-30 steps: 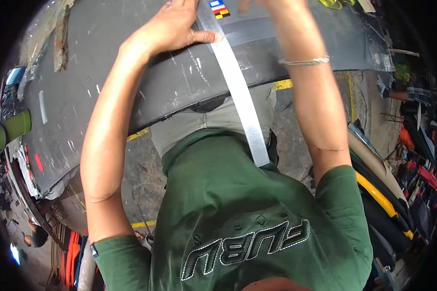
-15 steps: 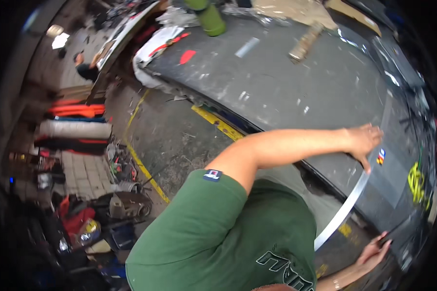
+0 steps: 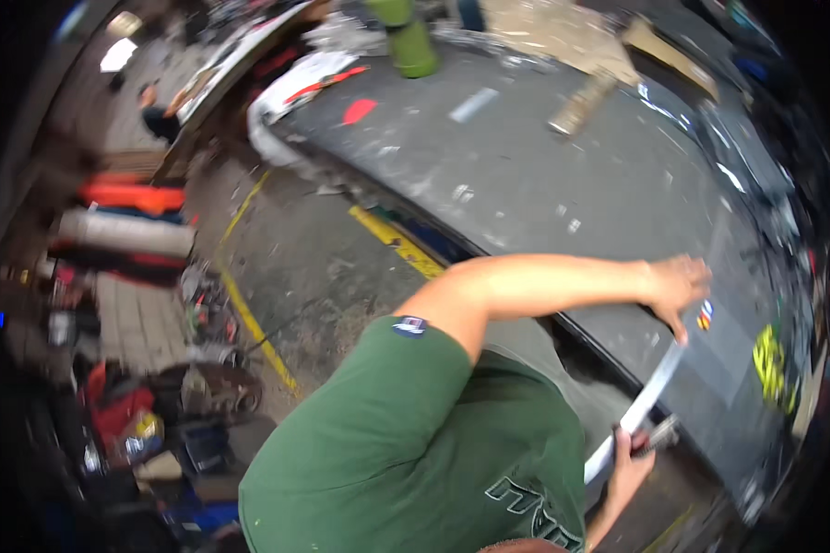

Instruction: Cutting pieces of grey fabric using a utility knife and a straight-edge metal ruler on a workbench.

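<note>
My left hand [image 3: 679,288] presses down with its fingers spread at the edge of a long, pale straight strip [image 3: 650,392], which looks like a metal straightedge. That strip lies across the dark grey table and juts past its near edge toward my body. Beside it a clear, film-like sheet [image 3: 724,364] with a small coloured mark [image 3: 705,315] lies flat. My right hand [image 3: 629,465] is closed around a small tool [image 3: 657,436] with a dark body and a grey metallic end, close to the strip's overhanging part. Blur hides the tool's exact kind.
On the grey table [image 3: 526,184] are a brown roll [image 3: 586,101], a red scrap [image 3: 360,111] and a green cylinder [image 3: 408,41]. Yellow-green cord [image 3: 773,367] lies at the right. Another person [image 3: 160,115] works far left. Fabric rolls [image 3: 129,230] and clutter stand left.
My right hand has moved left and toward my body, from the table's corner to beside the strip. The left hand stays on the strip, while the whole view has shifted slightly.
</note>
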A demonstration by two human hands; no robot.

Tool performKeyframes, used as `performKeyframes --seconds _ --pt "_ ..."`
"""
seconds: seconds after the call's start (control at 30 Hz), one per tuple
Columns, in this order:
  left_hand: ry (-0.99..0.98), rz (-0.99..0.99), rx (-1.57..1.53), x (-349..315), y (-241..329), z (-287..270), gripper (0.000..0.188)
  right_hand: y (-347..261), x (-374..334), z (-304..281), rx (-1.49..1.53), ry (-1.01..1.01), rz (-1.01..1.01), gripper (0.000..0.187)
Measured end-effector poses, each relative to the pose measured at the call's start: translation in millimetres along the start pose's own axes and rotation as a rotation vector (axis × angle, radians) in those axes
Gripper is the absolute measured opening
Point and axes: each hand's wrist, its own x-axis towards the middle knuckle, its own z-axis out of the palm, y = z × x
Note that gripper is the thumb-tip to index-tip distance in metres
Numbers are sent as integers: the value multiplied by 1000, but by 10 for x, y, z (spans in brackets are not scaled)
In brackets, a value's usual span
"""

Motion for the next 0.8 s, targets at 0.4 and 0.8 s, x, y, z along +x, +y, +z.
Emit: performKeyframes --seconds 0.4,0.8 --pt "-215 -72 414 -258 765 -908 54 -512 -185 -864 -112 179 -40 35" --pt "-74 -316 362 -568 126 -833 56 -224 64 -1282 -478 285 169 31"
